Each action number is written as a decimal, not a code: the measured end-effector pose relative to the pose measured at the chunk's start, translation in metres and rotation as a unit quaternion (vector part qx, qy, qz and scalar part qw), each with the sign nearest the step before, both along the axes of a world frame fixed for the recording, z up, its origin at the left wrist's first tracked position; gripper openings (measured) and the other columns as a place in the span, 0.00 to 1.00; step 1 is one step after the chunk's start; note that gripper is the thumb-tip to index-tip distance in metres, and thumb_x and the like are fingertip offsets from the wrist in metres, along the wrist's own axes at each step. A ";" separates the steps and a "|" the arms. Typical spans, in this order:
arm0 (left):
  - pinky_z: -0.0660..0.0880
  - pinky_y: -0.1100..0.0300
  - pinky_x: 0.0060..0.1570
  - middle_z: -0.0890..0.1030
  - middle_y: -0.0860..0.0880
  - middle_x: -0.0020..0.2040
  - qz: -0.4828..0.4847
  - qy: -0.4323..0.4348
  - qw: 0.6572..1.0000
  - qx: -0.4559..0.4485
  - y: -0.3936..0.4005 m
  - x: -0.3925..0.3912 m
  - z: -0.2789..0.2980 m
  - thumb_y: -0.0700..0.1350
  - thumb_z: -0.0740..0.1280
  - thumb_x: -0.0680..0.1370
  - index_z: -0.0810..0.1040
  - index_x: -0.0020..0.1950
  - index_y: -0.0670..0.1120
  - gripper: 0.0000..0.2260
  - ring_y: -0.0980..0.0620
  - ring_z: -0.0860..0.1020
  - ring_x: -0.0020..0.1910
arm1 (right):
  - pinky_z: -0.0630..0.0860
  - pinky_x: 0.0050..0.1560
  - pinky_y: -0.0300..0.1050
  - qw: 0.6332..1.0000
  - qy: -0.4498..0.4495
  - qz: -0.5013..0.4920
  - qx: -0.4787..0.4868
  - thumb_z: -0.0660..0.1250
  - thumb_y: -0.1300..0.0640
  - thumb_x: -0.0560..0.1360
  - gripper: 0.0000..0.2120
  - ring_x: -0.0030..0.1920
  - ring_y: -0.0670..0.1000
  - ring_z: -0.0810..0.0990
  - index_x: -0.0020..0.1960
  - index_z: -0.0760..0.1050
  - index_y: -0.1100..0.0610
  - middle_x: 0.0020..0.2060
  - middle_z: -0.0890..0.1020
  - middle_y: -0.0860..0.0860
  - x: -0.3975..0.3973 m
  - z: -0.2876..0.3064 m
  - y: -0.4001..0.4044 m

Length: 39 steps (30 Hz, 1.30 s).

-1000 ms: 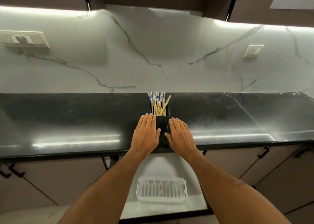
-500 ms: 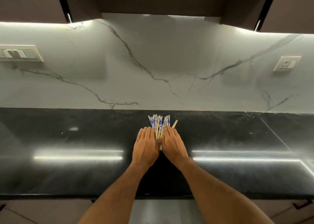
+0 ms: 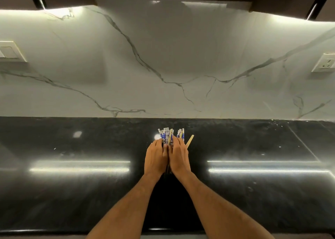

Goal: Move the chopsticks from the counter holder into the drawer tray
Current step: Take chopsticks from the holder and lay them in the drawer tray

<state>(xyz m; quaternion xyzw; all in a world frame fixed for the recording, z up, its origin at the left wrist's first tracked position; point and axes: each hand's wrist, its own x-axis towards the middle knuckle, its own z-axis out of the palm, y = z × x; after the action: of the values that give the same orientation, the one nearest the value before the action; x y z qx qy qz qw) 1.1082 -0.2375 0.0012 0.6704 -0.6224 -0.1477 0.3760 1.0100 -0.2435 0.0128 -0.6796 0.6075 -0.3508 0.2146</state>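
A bunch of chopsticks point(image 3: 167, 134) with blue-and-white patterned tops, plus a few plain wooden ones, sticks up between my two hands at the middle of the black counter point(image 3: 72, 193). My left hand point(image 3: 155, 159) and my right hand point(image 3: 179, 159) press together around the bunch, fingers curled on the sticks. One plain stick point(image 3: 190, 140) leans out to the right past my right hand. The black holder is hidden under my hands. The drawer and its tray are out of view.
A white marble backsplash point(image 3: 163, 61) rises behind the counter. A switch plate point(image 3: 9, 51) is on the wall at the left and a socket point(image 3: 325, 63) at the right. Dark cabinets hang overhead.
My hands moved from the holder's sides up onto the chopsticks and closed around them. The view tilted upward, so the open drawer with the white tray dropped out of sight.
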 end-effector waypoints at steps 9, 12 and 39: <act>0.68 0.75 0.52 0.78 0.58 0.55 0.004 0.123 0.992 0.000 -0.003 0.003 -0.009 0.43 0.57 0.86 0.79 0.63 0.48 0.13 0.69 0.75 0.52 | 0.72 0.69 0.47 0.999 -0.001 -0.022 0.025 0.64 0.57 0.83 0.19 0.64 0.52 0.78 0.73 0.71 0.58 0.63 0.80 0.54 0.014 0.002 -0.007; 0.75 0.63 0.61 0.81 0.50 0.59 0.004 0.151 0.989 -0.007 -0.004 0.007 -0.010 0.41 0.58 0.85 0.80 0.65 0.44 0.14 0.59 0.78 0.56 | 0.73 0.70 0.50 0.999 0.003 -0.031 0.031 0.65 0.57 0.82 0.19 0.63 0.52 0.77 0.72 0.71 0.58 0.62 0.79 0.54 0.019 0.003 -0.008; 0.79 0.55 0.58 0.82 0.45 0.55 0.001 0.092 0.993 -0.073 0.003 0.016 -0.003 0.36 0.67 0.81 0.83 0.58 0.39 0.08 0.51 0.80 0.53 | 0.82 0.58 0.53 0.963 -0.192 -0.093 0.163 0.65 0.67 0.80 0.08 0.52 0.54 0.83 0.56 0.78 0.60 0.50 0.84 0.56 0.021 0.010 -0.023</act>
<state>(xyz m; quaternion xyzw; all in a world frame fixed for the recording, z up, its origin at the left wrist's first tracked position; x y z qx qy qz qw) 1.1246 -0.2343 -0.0022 0.6250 -0.5941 -0.1621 0.4798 1.0312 -0.2664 0.0230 -0.4958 0.6641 -0.3893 0.4020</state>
